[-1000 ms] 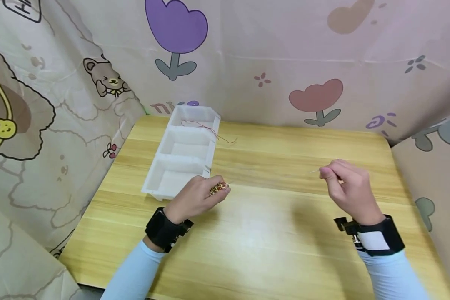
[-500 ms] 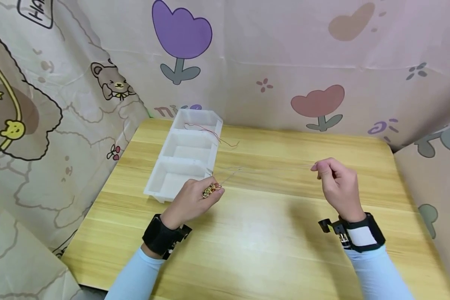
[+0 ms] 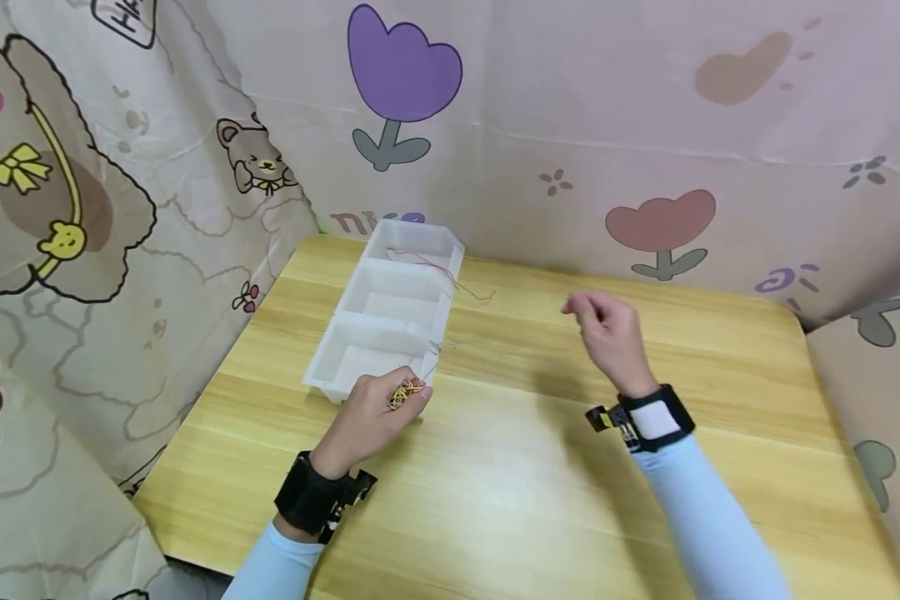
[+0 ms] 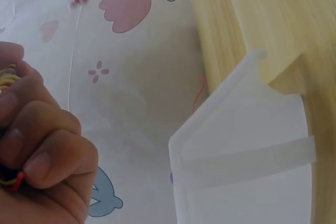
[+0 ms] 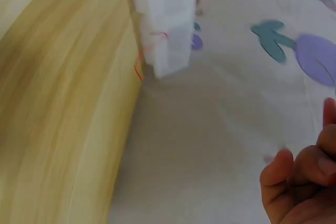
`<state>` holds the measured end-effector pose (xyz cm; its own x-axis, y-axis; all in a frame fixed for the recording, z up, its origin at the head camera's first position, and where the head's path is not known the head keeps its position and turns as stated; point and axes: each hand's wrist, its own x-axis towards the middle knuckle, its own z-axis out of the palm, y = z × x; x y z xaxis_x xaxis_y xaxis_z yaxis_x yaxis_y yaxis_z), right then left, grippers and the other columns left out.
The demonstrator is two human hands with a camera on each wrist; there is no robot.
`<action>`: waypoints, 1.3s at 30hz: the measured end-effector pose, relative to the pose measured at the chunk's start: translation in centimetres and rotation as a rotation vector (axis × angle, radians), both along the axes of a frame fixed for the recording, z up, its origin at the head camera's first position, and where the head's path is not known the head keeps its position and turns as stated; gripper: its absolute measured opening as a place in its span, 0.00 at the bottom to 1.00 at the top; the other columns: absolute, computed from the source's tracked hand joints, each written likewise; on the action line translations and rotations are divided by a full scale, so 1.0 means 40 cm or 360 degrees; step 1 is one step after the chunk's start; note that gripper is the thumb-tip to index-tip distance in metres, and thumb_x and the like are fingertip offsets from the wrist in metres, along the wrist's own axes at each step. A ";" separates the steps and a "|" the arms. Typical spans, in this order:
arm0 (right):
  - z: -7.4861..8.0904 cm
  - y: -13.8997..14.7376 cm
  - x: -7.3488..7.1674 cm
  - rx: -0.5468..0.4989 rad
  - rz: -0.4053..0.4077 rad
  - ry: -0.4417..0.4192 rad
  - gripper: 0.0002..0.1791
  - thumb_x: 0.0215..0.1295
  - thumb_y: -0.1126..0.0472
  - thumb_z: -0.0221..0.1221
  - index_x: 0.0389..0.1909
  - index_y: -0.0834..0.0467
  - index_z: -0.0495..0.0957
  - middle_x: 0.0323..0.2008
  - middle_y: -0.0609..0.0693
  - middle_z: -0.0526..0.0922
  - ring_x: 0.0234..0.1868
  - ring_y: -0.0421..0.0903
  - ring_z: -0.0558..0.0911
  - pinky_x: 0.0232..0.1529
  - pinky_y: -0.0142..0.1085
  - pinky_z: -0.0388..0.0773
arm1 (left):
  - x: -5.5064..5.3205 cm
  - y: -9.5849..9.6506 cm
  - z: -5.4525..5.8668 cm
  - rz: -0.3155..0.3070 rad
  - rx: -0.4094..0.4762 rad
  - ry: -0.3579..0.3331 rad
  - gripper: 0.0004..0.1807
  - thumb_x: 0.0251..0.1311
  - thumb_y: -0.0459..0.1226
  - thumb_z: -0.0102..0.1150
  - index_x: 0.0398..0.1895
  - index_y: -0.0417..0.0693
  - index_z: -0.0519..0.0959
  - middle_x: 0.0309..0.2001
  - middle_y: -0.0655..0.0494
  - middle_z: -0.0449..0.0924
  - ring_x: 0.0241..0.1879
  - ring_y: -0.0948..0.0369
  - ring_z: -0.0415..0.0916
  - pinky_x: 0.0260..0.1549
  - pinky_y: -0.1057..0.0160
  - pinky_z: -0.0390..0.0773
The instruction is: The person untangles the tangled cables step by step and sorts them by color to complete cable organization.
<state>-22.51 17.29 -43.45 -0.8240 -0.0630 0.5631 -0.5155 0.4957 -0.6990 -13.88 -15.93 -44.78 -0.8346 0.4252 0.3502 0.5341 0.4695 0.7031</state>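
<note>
My left hand (image 3: 375,412) grips a tangled bundle of thin yellow and red wires (image 3: 407,393) beside the near end of a white three-compartment box (image 3: 322,346). A thin strand sticks up from the bundle near the box's rim. In the left wrist view, yellow loops of the bundle (image 4: 7,81) show between curled fingers. Raised over the table to the right, my right hand (image 3: 607,333) has its fingers curled, with thumb and forefinger together. The right wrist view shows a fine strand (image 5: 326,72) at a fingertip; its hold is largely hidden.
A loose thin red wire (image 3: 438,268) lies across the far compartment and hangs over the box's right rim onto the wooden table (image 3: 510,483). Patterned cloth (image 3: 525,92) hangs behind the table and along both sides. Each wrist carries a black strap with a camera.
My right hand has moved left, towards the box. A pale strand stretched between the hands half a second ago now barely shows. The left hand keeps its bundle, and the head view has shifted.
</note>
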 end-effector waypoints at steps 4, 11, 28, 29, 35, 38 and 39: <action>-0.010 -0.082 -0.057 0.0211 0.0106 -0.0054 0.17 0.70 0.51 0.49 0.30 0.56 0.82 0.15 0.47 0.72 0.12 0.43 0.63 0.14 0.36 0.63 | 0.004 0.000 0.001 -0.0009 0.0013 0.0028 0.12 0.67 0.48 0.47 0.26 0.59 0.70 0.13 0.67 0.59 0.11 0.69 0.51 0.12 0.70 0.57; -0.040 -0.209 -0.137 0.0461 0.0215 -0.0167 0.18 0.70 0.51 0.50 0.30 0.58 0.81 0.24 0.48 0.80 0.18 0.42 0.70 0.22 0.40 0.71 | 0.013 0.000 -0.003 -0.0011 0.0008 0.0015 0.11 0.67 0.49 0.47 0.29 0.59 0.73 0.13 0.67 0.58 0.12 0.69 0.51 0.13 0.69 0.60; -0.111 -0.357 -0.190 0.0813 0.0310 -0.0437 0.17 0.66 0.50 0.54 0.27 0.58 0.81 0.19 0.49 0.73 0.21 0.44 0.71 0.24 0.37 0.69 | 0.024 0.012 -0.020 -0.0008 0.0034 -0.0004 0.11 0.67 0.50 0.46 0.30 0.61 0.74 0.12 0.67 0.57 0.11 0.69 0.52 0.11 0.69 0.60; -0.112 -0.361 -0.187 0.0835 0.0320 -0.0414 0.15 0.65 0.51 0.55 0.31 0.59 0.82 0.23 0.50 0.76 0.25 0.45 0.74 0.27 0.38 0.73 | 0.023 0.013 -0.021 -0.0007 0.0034 0.0002 0.11 0.67 0.50 0.47 0.30 0.61 0.74 0.13 0.67 0.57 0.11 0.69 0.53 0.12 0.68 0.61; -0.110 -0.366 -0.168 0.0947 0.0358 -0.0180 0.18 0.64 0.53 0.56 0.48 0.61 0.79 0.54 0.58 0.75 0.55 0.53 0.71 0.56 0.49 0.69 | 0.019 0.023 -0.023 -0.0028 0.0018 0.0016 0.11 0.67 0.50 0.46 0.31 0.60 0.75 0.15 0.67 0.64 0.14 0.69 0.59 0.15 0.67 0.67; -0.097 -0.360 -0.158 0.0903 0.0372 -0.0098 0.18 0.64 0.53 0.55 0.48 0.60 0.79 0.59 0.59 0.71 0.60 0.55 0.66 0.59 0.53 0.64 | 0.017 0.029 -0.024 -0.0031 0.0013 0.0008 0.11 0.67 0.50 0.46 0.31 0.60 0.75 0.15 0.67 0.64 0.14 0.69 0.60 0.15 0.67 0.67; -0.092 -0.356 -0.154 0.0871 0.0382 -0.0085 0.18 0.64 0.53 0.55 0.48 0.59 0.79 0.59 0.59 0.71 0.60 0.55 0.66 0.59 0.53 0.64 | 0.016 0.031 -0.025 -0.0030 0.0012 0.0006 0.11 0.67 0.51 0.46 0.31 0.60 0.75 0.15 0.67 0.64 0.14 0.69 0.60 0.14 0.67 0.67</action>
<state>-28.67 3.06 -47.15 -0.7771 -0.5202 0.3544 -0.6289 0.6649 -0.4030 -13.23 -14.70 -45.77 -0.8253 0.4379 0.3565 0.5453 0.4540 0.7047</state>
